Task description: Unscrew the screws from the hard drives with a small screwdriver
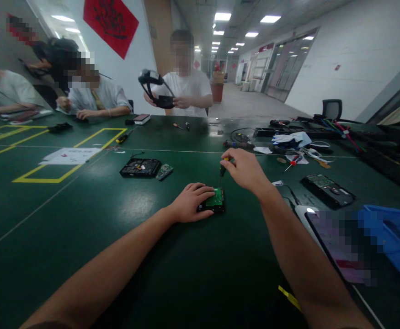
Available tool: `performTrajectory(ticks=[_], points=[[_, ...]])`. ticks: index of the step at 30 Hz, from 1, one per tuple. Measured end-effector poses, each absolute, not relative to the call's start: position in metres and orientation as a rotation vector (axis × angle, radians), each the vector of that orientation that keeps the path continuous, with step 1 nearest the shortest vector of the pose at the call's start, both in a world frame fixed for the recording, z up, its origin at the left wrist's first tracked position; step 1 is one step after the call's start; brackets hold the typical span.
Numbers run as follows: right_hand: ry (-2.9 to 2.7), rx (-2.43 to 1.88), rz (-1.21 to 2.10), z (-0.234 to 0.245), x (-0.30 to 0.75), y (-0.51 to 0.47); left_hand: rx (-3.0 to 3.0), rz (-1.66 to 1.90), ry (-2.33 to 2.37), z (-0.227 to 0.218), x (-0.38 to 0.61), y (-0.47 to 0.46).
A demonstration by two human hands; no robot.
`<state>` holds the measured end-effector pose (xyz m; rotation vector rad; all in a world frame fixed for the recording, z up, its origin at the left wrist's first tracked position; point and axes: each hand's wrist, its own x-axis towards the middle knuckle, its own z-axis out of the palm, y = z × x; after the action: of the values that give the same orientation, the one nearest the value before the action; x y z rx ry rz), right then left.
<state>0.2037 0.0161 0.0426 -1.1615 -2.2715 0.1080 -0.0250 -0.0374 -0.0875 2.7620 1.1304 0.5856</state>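
A dark green surface (93,214) fills most of the view, marked with white lines and a yellow tape rectangle (66,171). On the wall behind hangs a red diamond-shaped poster (110,23) with black characters (too blurred to read). At the right edge sits a blue plastic bin (397,237). Across the surface, a person in a white T-shirt (189,89) holds a black headband device (155,87) in both hands. A white paper sheet (70,156) lies inside the yellow rectangle; its print is too small to make out. A second hard drive (140,167) lies opened near the middle left with a loose green circuit board (164,171) just beside it, and a third hard drive (328,189) lies well apart on the right. Near the centre, the left hand (191,201) lies palm down with loosely spread fingers resting over the left part of the hard drive (220,208), which lies flat with its green controller board (216,199) facing up; no label on it can be read. The right hand (246,171) is closed around the screwdriver (222,170), held upright with its yellow-capped handle at the fingertips and its tip down at the drive's far edge. A red-handled screwdriver (292,163) lies farther back to the right.
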Motion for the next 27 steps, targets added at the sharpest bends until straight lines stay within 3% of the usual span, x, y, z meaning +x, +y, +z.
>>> performTrajectory(ticks=[10,17,27], points=[[-2.275,-1.162,0.071,0.0393,0.2035,0.0189,2.758,0.573,1.14,-0.0881,-0.0263,-0.0366],[-2.274,-1.153,0.23,0.0418,0.2061,0.0161,2.767,0.564,1.142,-0.0888,-0.026,-0.0369],[-2.289,-1.237,0.038,0.0437,0.2042,0.0125,2.774,0.569,1.133,-0.089,-0.0255,-0.0371]])
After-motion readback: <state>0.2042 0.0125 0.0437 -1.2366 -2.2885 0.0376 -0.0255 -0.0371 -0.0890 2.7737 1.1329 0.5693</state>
